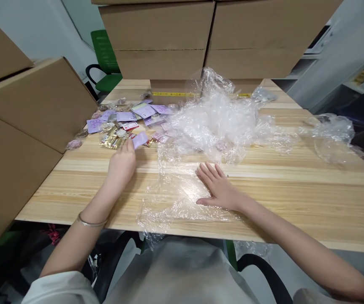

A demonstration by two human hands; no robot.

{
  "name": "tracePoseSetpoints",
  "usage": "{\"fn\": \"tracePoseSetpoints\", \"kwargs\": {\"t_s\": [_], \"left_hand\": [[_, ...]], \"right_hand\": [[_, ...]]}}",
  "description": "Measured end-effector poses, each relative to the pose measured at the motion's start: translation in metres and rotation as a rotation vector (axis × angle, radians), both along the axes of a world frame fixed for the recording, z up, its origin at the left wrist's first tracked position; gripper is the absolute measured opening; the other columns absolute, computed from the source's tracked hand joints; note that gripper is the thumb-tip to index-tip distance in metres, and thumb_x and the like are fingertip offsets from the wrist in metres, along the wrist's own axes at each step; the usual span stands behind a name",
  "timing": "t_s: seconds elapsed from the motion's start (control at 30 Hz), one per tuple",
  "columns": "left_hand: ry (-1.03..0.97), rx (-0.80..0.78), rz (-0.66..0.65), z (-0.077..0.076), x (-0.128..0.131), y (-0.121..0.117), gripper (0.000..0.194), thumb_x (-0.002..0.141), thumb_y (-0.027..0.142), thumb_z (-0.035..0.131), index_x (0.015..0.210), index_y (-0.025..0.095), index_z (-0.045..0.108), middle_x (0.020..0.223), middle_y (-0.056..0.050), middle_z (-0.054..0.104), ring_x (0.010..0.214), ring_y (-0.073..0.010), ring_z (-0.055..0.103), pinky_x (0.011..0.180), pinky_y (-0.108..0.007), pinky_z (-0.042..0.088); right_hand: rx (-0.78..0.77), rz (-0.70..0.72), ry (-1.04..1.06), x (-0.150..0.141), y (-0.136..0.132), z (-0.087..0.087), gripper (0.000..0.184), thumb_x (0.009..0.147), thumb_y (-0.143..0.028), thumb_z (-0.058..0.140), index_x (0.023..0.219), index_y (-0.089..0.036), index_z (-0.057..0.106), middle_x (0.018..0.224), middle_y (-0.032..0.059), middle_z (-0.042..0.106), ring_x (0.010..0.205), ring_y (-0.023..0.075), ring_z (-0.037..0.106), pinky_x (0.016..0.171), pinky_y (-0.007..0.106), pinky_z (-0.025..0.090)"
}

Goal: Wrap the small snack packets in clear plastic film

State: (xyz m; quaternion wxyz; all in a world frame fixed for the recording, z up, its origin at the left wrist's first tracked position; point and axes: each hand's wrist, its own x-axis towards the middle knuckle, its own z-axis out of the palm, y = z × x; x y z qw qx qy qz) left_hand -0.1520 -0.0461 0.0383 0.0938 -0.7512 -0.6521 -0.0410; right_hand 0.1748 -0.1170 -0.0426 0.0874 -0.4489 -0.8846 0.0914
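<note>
My left hand (pixel 123 162) is closed at the near edge of a pile, with a small purple card (pixel 140 140) at its fingertips. Gold-wrapped packets (pixel 114 139) lie just beyond it, beside more purple cards (pixel 126 116) and small plastic packets. Fingers spread, my right hand (pixel 218 188) rests flat on a sheet of clear plastic wrap (pixel 172 196). The sheet lies on the wooden table in front of me, and its near end hangs over the edge. Past my right hand rises a large crumpled heap of clear plastic wrap (pixel 213 118).
Large cardboard boxes (pixel 159 31) stand across the back of the table (pixel 296 202). Another cardboard box (pixel 39 101) borders the left side. More crumpled plastic (pixel 335 131) lies at the right edge. A green chair (pixel 106 55) is behind the table.
</note>
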Motion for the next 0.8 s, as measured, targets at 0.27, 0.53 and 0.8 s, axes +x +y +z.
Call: {"fn": "tracePoseSetpoints", "kwargs": {"t_s": [0.27,0.53,0.8], "left_hand": [[-0.168,-0.363,-0.606,-0.037,0.112,-0.08,0.051,0.094,0.011,0.037,0.144,0.001,0.041,0.119,-0.023,0.06,0.108,-0.0332,0.059,0.086,-0.043,0.047],[-0.31,-0.478,-0.872,-0.014,0.073,-0.086,0.064,0.086,0.057,0.06,0.137,0.019,0.053,0.114,-0.014,0.056,0.107,-0.0337,0.051,0.094,-0.046,0.042],[-0.212,-0.41,-0.871,-0.029,0.066,-0.098,0.037,0.085,0.004,0.043,0.118,0.012,0.057,0.122,-0.018,0.054,0.118,-0.0309,0.051,0.096,-0.042,0.045]], "right_hand": [[-0.132,-0.115,0.511,0.025,-0.015,0.022,0.077,0.094,-0.037,0.045,0.159,-0.028,0.005,0.164,0.012,0.021,0.148,0.0338,0.028,0.114,0.058,0.033],[-0.006,0.234,0.199,0.025,-0.081,0.042,0.046,0.09,-0.026,0.058,0.135,-0.02,0.054,0.129,0.0123,0.064,0.126,0.0306,0.055,0.1,0.051,0.051],[-0.204,-0.139,0.273,0.021,-0.066,0.034,0.021,0.097,-0.027,0.044,0.108,-0.02,0.061,0.078,0.0059,0.073,0.065,0.0214,0.068,0.061,0.035,0.054]]}}
